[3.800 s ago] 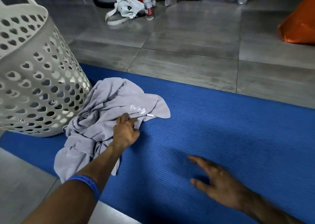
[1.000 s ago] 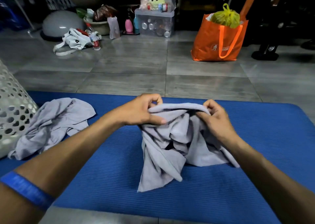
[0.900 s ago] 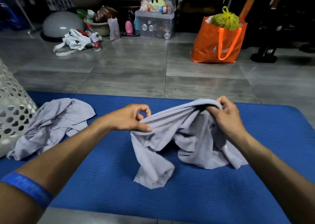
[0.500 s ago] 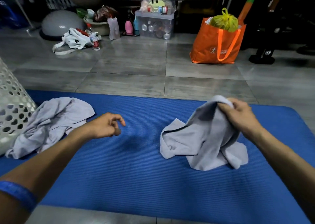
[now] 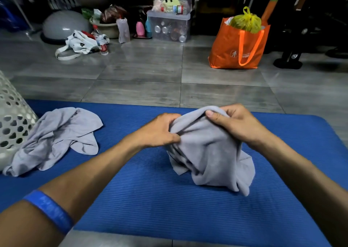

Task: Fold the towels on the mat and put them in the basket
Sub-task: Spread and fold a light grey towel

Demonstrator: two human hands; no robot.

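- On the blue mat (image 5: 150, 199), right of centre, a grey towel (image 5: 212, 156) stands bunched in a heap, its top lifted and its lower folds resting on the mat.
- Left hand (image 5: 158, 132) holds the towel's left upper side, fingers curled into the cloth, thumb pressed against it.
- Right hand (image 5: 235, 124) grips the top fold, thumb over the ridge and fingers curled behind it.
- A second grey towel (image 5: 56, 139) lies crumpled on the mat at the left, unfolded, its edge touching the white perforated basket (image 5: 13, 122).
- The basket is cut off by the left edge; whether anything lies inside cannot be told.
- A blue wristband (image 5: 50, 211) sits on the left forearm.
- Beyond the mat, on the grey tiled floor (image 5: 141, 77), stand an orange bag (image 5: 239, 45) with a yellow-green sack in it, a clear storage box (image 5: 169, 28), a white cloth bag (image 5: 79, 43) beside a water bottle (image 5: 100, 41), and a grey dome (image 5: 64, 24).
- Things on the dark shelf at the back are too dim to make out.
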